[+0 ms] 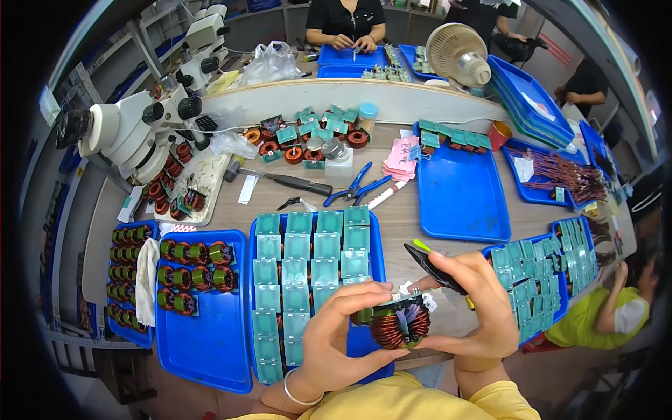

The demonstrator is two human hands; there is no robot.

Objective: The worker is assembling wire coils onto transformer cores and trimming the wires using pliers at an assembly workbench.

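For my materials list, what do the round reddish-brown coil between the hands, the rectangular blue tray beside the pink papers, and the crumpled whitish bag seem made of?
Reddish-brown coil: probably glossy enamelled copper wire; its tight strands show coppery highlights.
Blue tray: likely smooth moulded plastic; rounded corners, even colour.
Whitish bag: apparently thin, shiny plastic film; translucent creases.

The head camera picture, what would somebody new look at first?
Probably the coppery wire coil between the left hand and right hand, right of the middle and low down. Then the blue tray with rows of green blocks to its left, and the nearer white microscope, upper left.
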